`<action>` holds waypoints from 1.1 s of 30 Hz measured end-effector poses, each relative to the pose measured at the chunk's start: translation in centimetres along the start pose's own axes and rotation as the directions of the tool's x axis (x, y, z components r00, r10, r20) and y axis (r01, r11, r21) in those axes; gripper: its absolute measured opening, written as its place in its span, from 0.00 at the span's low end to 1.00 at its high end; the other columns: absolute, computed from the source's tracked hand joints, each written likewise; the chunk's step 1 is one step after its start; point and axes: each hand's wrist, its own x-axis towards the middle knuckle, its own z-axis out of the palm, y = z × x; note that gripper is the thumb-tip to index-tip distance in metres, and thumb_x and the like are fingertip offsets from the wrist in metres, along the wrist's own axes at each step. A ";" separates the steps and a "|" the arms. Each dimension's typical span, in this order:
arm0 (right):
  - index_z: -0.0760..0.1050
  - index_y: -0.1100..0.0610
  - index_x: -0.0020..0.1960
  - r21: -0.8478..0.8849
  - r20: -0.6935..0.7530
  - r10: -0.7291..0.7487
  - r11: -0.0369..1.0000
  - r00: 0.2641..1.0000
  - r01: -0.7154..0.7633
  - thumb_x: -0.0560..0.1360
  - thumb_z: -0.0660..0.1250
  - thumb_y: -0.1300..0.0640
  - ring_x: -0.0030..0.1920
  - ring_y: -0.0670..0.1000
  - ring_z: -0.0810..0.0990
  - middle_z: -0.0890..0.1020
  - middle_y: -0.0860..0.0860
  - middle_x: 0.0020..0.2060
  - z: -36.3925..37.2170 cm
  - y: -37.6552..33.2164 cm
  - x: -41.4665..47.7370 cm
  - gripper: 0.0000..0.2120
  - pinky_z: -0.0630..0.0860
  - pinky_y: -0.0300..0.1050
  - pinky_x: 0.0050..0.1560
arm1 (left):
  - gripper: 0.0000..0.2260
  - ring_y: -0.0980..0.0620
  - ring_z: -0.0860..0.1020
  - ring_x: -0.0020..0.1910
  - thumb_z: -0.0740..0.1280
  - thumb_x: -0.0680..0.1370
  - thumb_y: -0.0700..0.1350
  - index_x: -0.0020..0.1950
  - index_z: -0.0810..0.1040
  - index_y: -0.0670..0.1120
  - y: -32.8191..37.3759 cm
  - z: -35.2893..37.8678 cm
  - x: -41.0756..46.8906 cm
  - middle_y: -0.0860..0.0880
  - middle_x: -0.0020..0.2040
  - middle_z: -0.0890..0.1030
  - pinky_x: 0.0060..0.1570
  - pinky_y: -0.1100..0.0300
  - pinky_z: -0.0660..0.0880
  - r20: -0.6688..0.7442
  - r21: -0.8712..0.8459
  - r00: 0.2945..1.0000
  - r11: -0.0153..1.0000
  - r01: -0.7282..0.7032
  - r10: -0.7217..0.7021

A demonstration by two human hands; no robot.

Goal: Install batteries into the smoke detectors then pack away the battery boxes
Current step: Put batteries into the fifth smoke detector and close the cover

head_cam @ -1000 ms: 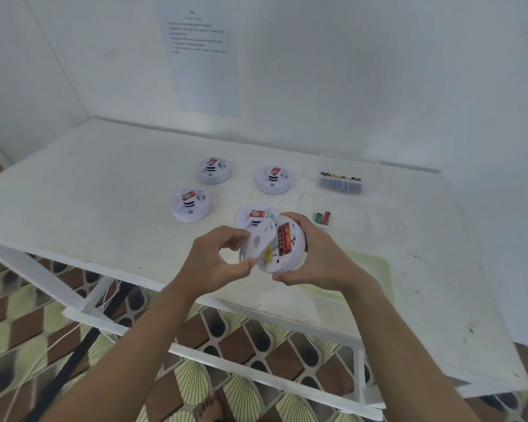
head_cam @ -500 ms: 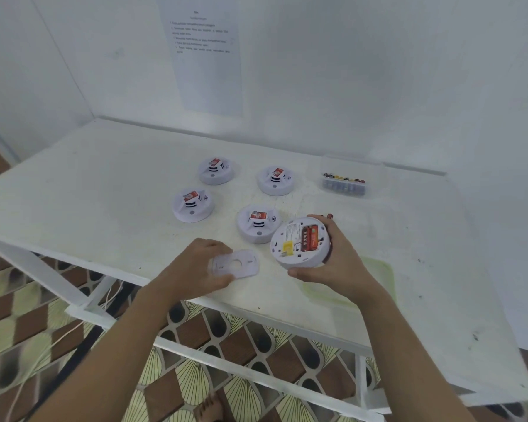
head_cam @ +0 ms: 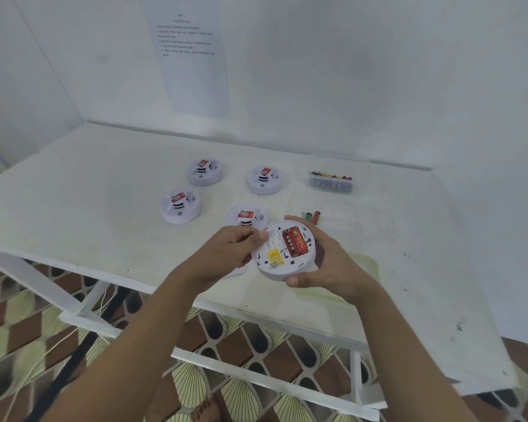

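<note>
One detector (head_cam: 287,270), back up, battery (head_cam: 294,242) running near-to-far

Makeshift workstation: white table (head_cam: 73,193), instruction sheet (head_cam: 192,56) on wall (head_cam: 363,71), tiled floor (head_cam: 241,391).

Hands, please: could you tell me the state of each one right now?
Left hand: fingers curled at the rim of the smoke detector; grip cannot be told.
Right hand: holding the smoke detector.

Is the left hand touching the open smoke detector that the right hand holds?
Touching. The head view shows the left hand with its fingertips on the upper-left rim of the smoke detector, which the right hand grips.
</note>
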 end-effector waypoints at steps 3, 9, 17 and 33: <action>0.69 0.47 0.75 0.070 -0.100 -0.005 0.997 0.995 0.012 0.65 0.82 0.52 0.63 0.54 0.80 0.80 0.47 0.64 -0.5 0.6 -0.8 0.41 0.80 0.52 0.59 | 0.18 0.47 0.69 0.41 0.63 0.83 0.50 0.57 0.79 0.35 0.0 1.1 0.0 0.39 0.47 0.79 0.39 0.61 0.69 -0.048 -0.234 0.999 0.972 -0.009 -0.002; 0.74 0.53 0.71 0.211 -0.394 0.046 0.977 0.918 0.041 0.81 0.66 0.56 0.46 0.53 0.84 0.83 0.56 0.55 -0.1 1.2 -1.8 0.18 0.80 0.45 0.49 | 0.15 0.45 0.84 0.43 0.66 0.81 0.41 0.62 0.72 0.32 1.3 4.8 0.1 0.38 0.54 0.83 0.45 0.57 0.82 -0.200 -0.559 0.977 0.828 -0.048 -0.079; 0.76 0.49 0.69 0.106 -0.473 0.018 0.994 0.881 0.037 0.83 0.63 0.55 0.52 0.46 0.85 0.85 0.46 0.55 -1.2 0.8 -3.6 0.15 0.83 0.45 0.48 | 0.15 0.44 0.85 0.48 0.72 0.77 0.48 0.61 0.79 0.44 -0.1 8.0 -1.0 0.45 0.52 0.85 0.51 0.49 0.82 -0.035 -0.260 0.999 0.966 -0.004 -0.005; 0.75 0.40 0.70 -0.218 -0.267 0.060 0.968 0.962 -0.121 0.78 0.62 0.37 0.65 0.47 0.79 0.79 0.43 0.68 -4.2 -1.9 -3.9 0.22 0.78 0.49 0.65 | 0.06 0.46 0.84 0.48 0.65 0.82 0.41 0.56 0.75 0.52 1.2 7.1 0.1 0.50 0.56 0.78 0.42 0.46 0.83 -0.093 -0.125 0.968 0.962 -0.242 0.231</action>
